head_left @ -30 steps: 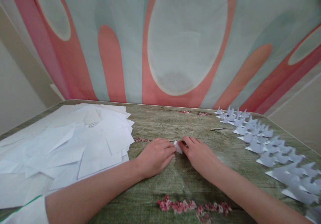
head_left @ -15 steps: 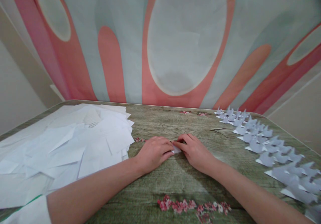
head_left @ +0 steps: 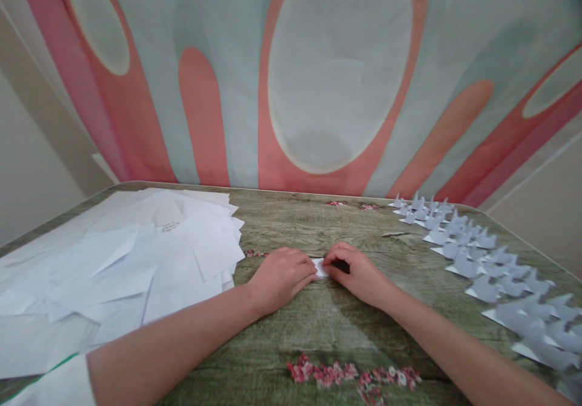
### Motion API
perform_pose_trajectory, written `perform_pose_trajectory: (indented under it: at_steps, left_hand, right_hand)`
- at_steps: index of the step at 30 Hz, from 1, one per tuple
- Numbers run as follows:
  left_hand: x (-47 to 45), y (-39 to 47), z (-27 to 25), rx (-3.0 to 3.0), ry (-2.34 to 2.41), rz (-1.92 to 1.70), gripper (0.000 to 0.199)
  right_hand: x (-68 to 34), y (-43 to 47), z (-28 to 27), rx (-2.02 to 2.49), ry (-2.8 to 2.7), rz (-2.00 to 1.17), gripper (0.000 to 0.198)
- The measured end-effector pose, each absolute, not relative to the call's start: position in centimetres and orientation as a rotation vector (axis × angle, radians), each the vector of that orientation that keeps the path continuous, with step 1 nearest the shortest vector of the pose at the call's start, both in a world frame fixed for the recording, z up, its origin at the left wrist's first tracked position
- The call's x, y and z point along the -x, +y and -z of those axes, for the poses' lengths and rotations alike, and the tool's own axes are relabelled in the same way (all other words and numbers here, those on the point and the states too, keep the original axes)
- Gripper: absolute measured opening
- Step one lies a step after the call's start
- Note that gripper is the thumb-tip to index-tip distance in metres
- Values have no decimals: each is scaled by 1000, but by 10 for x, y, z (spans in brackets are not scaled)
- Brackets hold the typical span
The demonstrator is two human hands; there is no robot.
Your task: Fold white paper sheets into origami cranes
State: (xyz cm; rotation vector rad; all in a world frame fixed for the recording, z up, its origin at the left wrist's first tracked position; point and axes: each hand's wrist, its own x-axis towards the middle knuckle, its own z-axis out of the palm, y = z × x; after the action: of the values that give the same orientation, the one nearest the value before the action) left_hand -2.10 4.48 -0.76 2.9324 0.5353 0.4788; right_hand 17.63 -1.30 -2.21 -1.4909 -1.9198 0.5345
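A small folded piece of white paper (head_left: 320,267) lies on the wood-patterned table between my hands. My left hand (head_left: 285,277) rests flat over its left side, fingertips pressing it down against the tabletop. With thumb and forefinger, my right hand (head_left: 353,271) pinches the paper's right edge. Both hands cover part of the paper, so its full shape is hidden.
To the left spreads a wide pile of loose white paper sheets (head_left: 182,236). Rows of folded white paper figures (head_left: 468,260) line the right side. Flower prints (head_left: 322,372) mark the table (head_left: 282,224). A patterned wall (head_left: 243,121) rises behind it.
My right hand's fingers have shifted slightly to the right and curled into a pinch. More of the paper shows between the hands. My left hand stays nearly in place.
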Motion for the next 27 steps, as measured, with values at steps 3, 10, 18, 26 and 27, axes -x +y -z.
perform_pose_trajectory:
  at_steps: [3,10,18,26,27]
  left_hand:
    - [20,46,8,-3042,478,-464,22]
    - [18,45,4,-3107,465,-427,21]
    - [12,42,5,-2910,611,-514,18]
    - [9,41,3,-2808,671,-520,16]
    - [8,41,3,-2797,676,-523,16]
  right_hand:
    - [-176,-12,21,1493,-1918,-561,6]
    - [-179,-12,16,1477,-1945,-639,12]
    - [-183,-8,14,1415,-1959,-718,14]
    - [-183,-8,13,1423,-1945,-725,13]
    - [-183,-7,13,1423,-1943,-729,13]
